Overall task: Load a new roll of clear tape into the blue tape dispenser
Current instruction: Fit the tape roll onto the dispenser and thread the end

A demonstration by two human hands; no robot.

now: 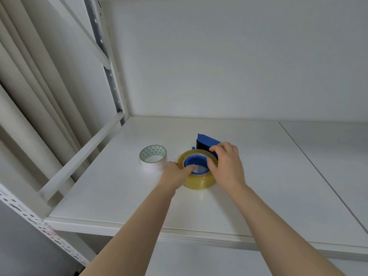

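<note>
A yellowish clear tape roll [199, 181] lies flat on the white shelf [119, 196], fitted around the blue hub of the tape dispenser [206, 141]. The dispenser's blue upright part rises behind the roll. My left hand [175, 173] grips the roll's left side, with the thumb over the rim into the blue hub. My right hand [227, 164] holds the roll's right edge, its fingers resting on the roll's top and against the dispenser body.
A second tape roll [153, 158] with a white, triangle-patterned core stands just left of my left hand. White metal shelf posts and a diagonal rail [79, 156] run along the left. A seam [318, 172] divides the shelf boards on the right.
</note>
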